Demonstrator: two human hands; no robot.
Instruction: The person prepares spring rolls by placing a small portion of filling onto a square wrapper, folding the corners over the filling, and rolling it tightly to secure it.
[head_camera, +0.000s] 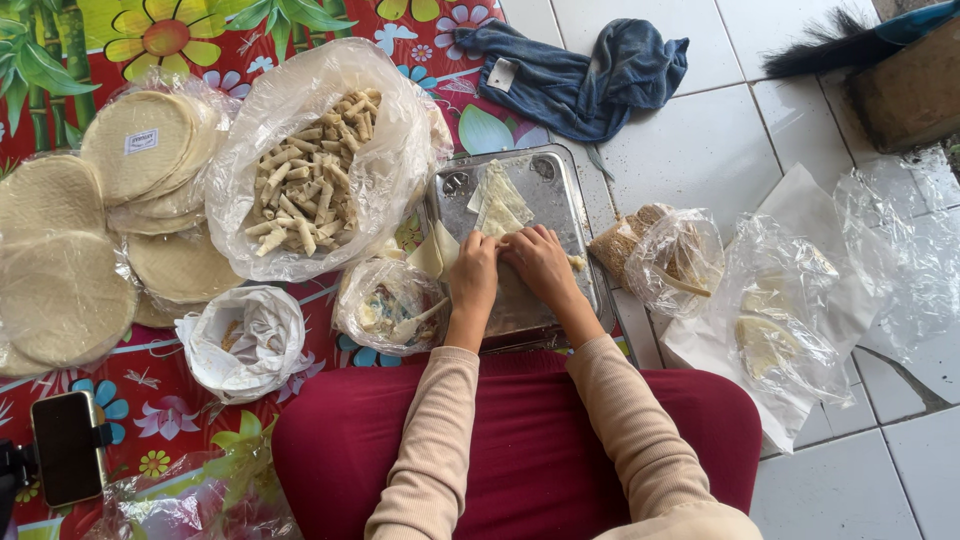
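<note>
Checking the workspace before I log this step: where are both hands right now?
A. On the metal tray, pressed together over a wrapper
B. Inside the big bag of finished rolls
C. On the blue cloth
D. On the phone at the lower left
A: the left hand and right hand sit side by side on the metal tray, fingers down on a pale wrapper.

wrapper under both hands hidden by fingers, phone partly cut at left edge, brush cropped top right, small bag contents unclear
</note>
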